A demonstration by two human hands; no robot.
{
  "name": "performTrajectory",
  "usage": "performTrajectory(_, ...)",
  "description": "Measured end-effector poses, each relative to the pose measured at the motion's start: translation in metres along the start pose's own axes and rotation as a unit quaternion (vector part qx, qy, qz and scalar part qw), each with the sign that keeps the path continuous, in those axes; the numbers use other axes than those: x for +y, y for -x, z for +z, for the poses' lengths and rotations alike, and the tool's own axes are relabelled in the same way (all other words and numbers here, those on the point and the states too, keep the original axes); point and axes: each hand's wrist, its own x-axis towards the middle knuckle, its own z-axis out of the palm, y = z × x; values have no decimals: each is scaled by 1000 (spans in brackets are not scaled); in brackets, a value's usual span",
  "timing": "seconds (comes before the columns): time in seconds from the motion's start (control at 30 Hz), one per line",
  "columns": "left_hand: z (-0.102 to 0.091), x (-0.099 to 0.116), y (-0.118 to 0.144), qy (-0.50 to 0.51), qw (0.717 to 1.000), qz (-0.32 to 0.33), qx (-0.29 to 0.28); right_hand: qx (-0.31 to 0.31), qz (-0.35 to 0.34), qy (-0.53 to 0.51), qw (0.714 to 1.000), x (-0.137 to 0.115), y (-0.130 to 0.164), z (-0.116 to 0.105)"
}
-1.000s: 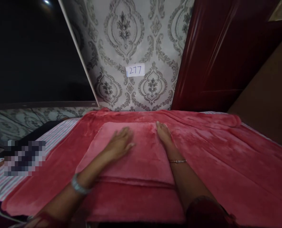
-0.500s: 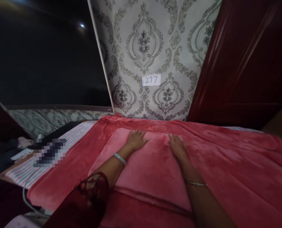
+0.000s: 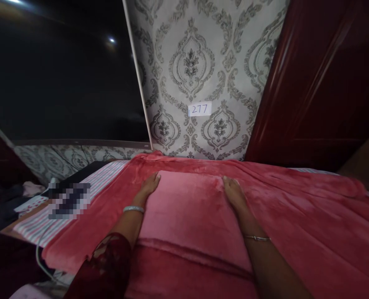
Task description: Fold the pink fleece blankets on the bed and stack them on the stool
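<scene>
The folded pink cloth (image 3: 187, 207) lay on the spread red blanket (image 3: 302, 220), between the left hand (image 3: 149, 185) and the right hand (image 3: 234, 193). Both hands were part open at its far corners; whether either pinched fabric, I could not tell. Light, matched pressure along the 2 sides seemed best, keeping edges straight without rumpling the layers.

Patterned wallpaper (image 3: 192, 62), a plush red blanket (image 3: 190, 211) and, probably, a darkened television (image 3: 69, 79) show a home.
</scene>
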Motion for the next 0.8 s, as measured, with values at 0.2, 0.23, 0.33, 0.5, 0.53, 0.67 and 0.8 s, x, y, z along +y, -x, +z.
performTrajectory(0.2,-11,12,0,-25,999,-15,-28,26,3,-56,998,2,-5,1)
performTrajectory(0.23,-16,17,0,-33,999,-18,-29,32,6,-69,997,2,-6,1)
performTrajectory(0.33,-32,36,2,-62,998,-21,-13,54,17,-115,992,4,-7,1)
performTrajectory(0.5,-46,107,17,-85,992,89,-17,113,26,-216,969,-3,-11,-6)
performTrajectory(0.53,-42,127,22,-81,987,132,-35,132,26,-238,962,-6,-14,-9)
performTrajectory(0.67,-11,209,43,-60,959,260,-93,174,19,-323,930,-19,-25,-16)
performTrajectory(0.8,21,257,57,-46,949,298,-93,142,10,-395,908,-17,-23,-6)
